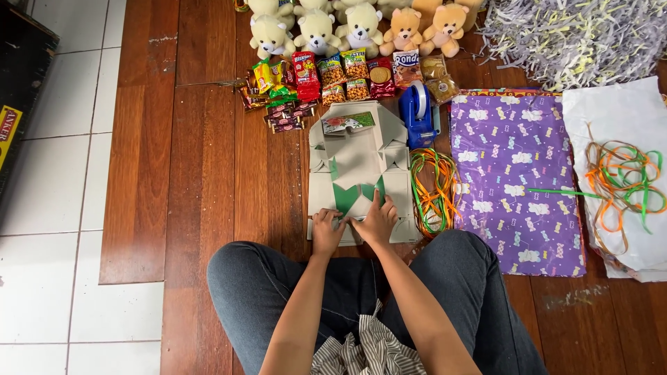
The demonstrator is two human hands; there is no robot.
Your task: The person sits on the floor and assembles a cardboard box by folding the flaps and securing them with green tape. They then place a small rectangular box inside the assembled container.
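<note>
Knees: the person sits on the wooden floor (201,173), legs in dark jeans (278,292) spread to either side of the work.
Left hand (325,232): fingers curled, pressing down on the near left edge of the flattened cardboard box (358,167); whether it pinches a flap cannot be told.
Right hand (377,221): laid flat on the box's near centre, fingers together and pointing away, just beside the left hand.
Flattened cardboard box: grey card with green inner patches, lying on the floor directly in front of the knees, flaps unfolded.
Ribbon coil (432,189): orange, yellow and green loops, touching the box's right side.
Wrapping paper (517,184): purple patterned sheet, right of the ribbon coil.
White sheet (618,114): far right, carrying loose orange and green ribbons (622,182).
Tape dispenser (418,114): blue, just beyond the box's far right corner.
Snack packets (326,80): small, multicoloured, grouped beyond the box.
Teddy bears (361,28): a row of cream and tan bears behind the packets.
Shredded paper (577,35): pale heap at far right.
</note>
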